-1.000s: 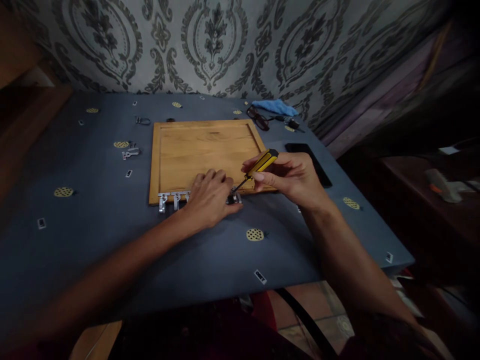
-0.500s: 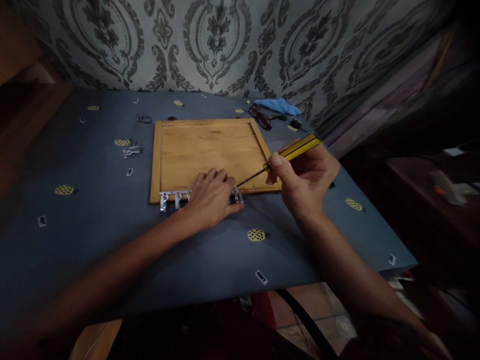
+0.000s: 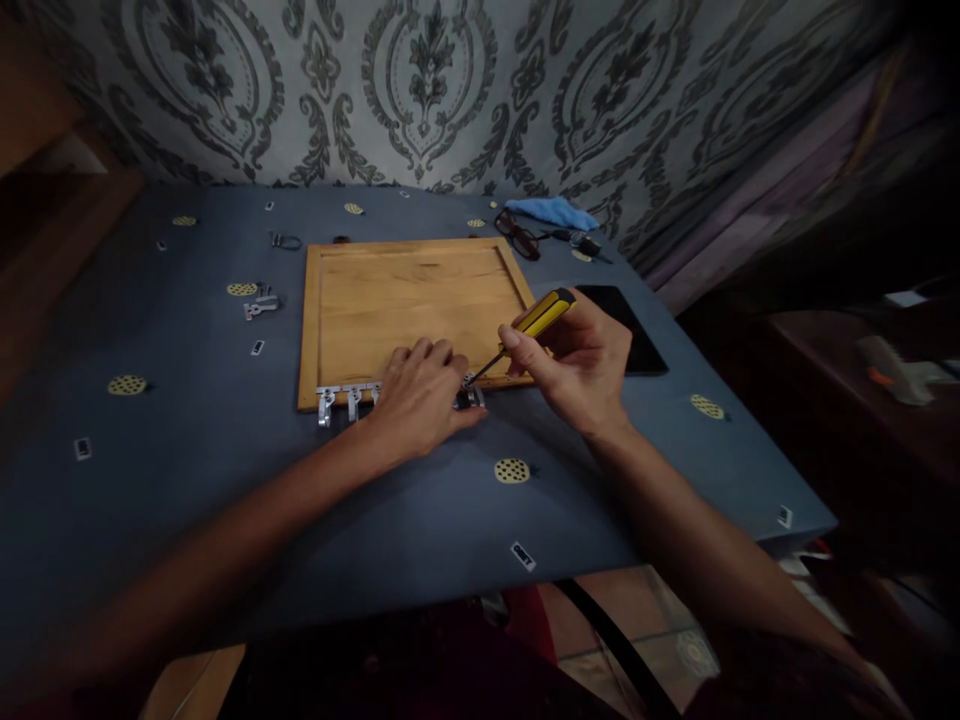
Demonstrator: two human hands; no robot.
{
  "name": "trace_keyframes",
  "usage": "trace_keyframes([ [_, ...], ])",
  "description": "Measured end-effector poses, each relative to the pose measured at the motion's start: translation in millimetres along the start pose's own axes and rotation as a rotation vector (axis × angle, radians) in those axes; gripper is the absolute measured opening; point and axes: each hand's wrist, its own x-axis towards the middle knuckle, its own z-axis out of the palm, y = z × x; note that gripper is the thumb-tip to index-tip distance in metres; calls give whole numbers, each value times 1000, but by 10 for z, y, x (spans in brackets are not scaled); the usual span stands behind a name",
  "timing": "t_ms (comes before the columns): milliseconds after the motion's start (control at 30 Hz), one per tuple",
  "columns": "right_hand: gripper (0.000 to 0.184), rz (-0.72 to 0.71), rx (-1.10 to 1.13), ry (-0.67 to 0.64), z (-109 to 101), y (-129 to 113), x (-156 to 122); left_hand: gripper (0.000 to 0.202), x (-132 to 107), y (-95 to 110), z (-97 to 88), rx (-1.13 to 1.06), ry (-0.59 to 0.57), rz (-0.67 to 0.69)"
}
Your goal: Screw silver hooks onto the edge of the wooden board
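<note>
A wooden framed panel (image 3: 405,300) lies flat on the table, with a row of silver metal hooks (image 3: 325,405) along its near edge. My left hand (image 3: 416,398) rests across that edge, fingers bent on the wood and thumb below, around a metal hook (image 3: 478,397) at the row's right end. Part of the row is hidden beneath this hand. My right hand (image 3: 589,365) is closed on the yellow-and-black handle of a screwdriver (image 3: 546,313). Its shaft slants down left, and the tip is at the hook beside my left index finger; whether a screw sits there is too small to tell.
Loose metal hooks (image 3: 261,306) and another metal piece (image 3: 285,241) lie left of the panel. Glasses (image 3: 517,238), a blue cloth (image 3: 555,212) and keys (image 3: 586,243) lie at the back right. A black tablet-like slab (image 3: 643,345) is partly behind my right hand.
My right hand has moved left and slightly down with the screwdriver, which now stands steeper. The dark slab behind it has come into view. My left hand stays in place.
</note>
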Motion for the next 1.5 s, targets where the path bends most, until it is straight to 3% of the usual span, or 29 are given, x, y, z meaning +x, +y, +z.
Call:
trace_keyframes([
  [300,37,16,-17,-30,4,12,8,45,3,-1,11,-4,4,-1],
  [700,28,207,230,-370,-208,-83,132,46,11,-15,39,6,12,2],
  [1100,34,131,137,-206,-117,-88,74,46,11,-4,25,-2,8,-2],
  [1300,33,59,120,46,-108,-121,69,45,8,3,5,-3,-15,-12],
  [1500,31,33,88,-58,-74,-47,58,44,5,9,3,6,-2,-14],
])
